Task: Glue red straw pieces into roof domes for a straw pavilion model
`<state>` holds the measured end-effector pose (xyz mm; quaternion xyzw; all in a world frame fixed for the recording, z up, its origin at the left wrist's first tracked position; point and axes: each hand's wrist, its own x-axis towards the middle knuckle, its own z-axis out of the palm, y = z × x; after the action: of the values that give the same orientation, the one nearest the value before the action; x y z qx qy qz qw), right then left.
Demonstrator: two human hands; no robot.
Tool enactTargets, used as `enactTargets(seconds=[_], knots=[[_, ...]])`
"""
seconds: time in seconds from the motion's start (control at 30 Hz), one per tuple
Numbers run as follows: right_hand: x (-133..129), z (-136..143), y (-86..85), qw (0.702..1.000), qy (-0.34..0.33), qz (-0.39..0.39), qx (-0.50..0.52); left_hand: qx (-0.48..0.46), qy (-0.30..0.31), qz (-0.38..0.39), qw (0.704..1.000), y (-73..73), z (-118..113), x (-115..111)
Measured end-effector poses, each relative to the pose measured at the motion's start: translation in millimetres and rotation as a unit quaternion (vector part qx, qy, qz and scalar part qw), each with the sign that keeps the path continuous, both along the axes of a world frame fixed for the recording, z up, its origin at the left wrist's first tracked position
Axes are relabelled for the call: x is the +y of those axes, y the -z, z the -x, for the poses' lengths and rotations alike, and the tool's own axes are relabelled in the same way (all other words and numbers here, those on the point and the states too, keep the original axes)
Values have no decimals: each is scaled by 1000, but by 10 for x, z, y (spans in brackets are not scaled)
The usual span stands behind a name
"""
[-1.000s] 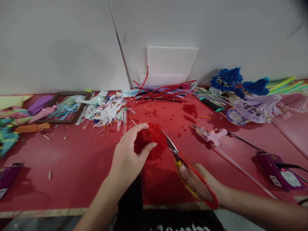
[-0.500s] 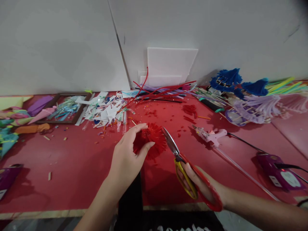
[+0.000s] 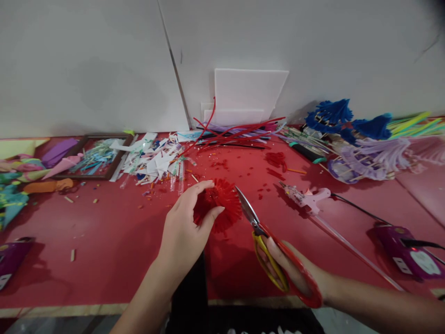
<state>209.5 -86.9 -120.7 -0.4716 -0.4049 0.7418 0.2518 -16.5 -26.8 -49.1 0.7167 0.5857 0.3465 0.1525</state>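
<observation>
Now | left hand (image 3: pixel 184 220) holds red ruffle (image 3: pixel 228 204) — right hand (image 3: pixel 294 269), scissors (image 3: pixel 249 207) | tips near rim | glue gun (image 3: pixel 311 200) apart

The left hand (image 3: pixel 184 218) covers the left part of the red fringed disc (image 3: pixel 228 209), so the rim there is hidden, and whether its fingers grip the disc or merely rest over it cannot be told. Just right of the disc, the handles of the scissors (image 3: pixel 256 226) hide some of the right hand's (image 3: pixel 290 269) fingers; contact between blade tips and fringe is unclear. Nearer than the disc, both forearms leave the view, and white lettering (image 3: pixel 282 330) is cut off, unreadable. Far left of the disc, a purple device (image 3: pixel 15 255) is cropped; far right, so are pale pink pleated strips (image 3: pixel 429 147). Beyond the disc, red scraps (image 3: pixel 221 164) are too small to identify.
</observation>
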Motion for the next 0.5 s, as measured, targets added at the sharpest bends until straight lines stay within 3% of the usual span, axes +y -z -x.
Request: enactTargets(seconds=[0.2, 0.5], knots=[[-32, 2, -22, 998, 10, 36, 48, 3, 2, 0, 1000, 3, 6, 4], [87, 40, 72, 999, -10, -26, -29, 8, 9, 5, 1000, -13, 13, 9]])
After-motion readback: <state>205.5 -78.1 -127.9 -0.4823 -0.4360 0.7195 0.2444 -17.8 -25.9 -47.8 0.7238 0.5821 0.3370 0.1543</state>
